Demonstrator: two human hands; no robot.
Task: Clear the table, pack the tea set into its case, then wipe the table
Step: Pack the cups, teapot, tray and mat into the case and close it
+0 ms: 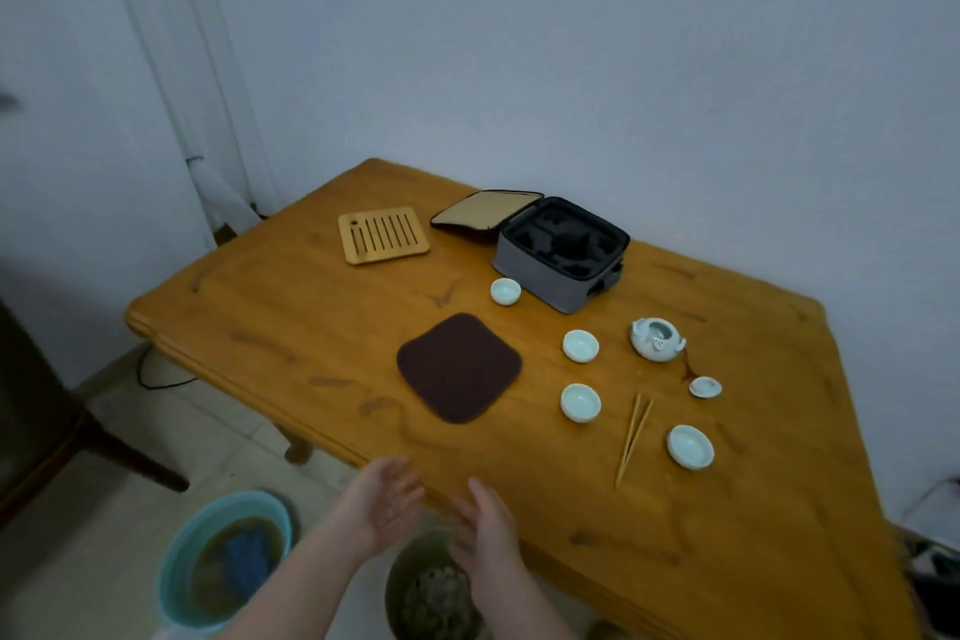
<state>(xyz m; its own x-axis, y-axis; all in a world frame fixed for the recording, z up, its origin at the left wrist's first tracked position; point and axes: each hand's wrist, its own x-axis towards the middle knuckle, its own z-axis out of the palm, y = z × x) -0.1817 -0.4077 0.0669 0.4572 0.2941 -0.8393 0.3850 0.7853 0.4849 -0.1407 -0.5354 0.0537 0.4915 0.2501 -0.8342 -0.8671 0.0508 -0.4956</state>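
On the wooden table (291, 307) stands a grey case (558, 255), open, with its lid (485, 213) flat behind it. A pale teapot (655, 339) without its lid sits to the right, and the lid (705, 387) lies beside it. Several pale cups lie around: one by the case (505, 291), two in the middle (580, 345) (580, 402), one at the right (690, 446). Bamboo tongs (632, 437) lie between them. A dark brown cloth (459, 367) lies flat. A bamboo tray (383, 234) sits at the back. My left hand (387, 504) and my right hand (485, 528) hover at the table's near edge, open and empty.
On the floor below the table's near edge stand a blue bucket (179, 561) with brownish water and a blue rag in it, and a dark bin (436, 587) with waste. A dark chair (47, 431) stands at the left. The wall runs close behind the table.
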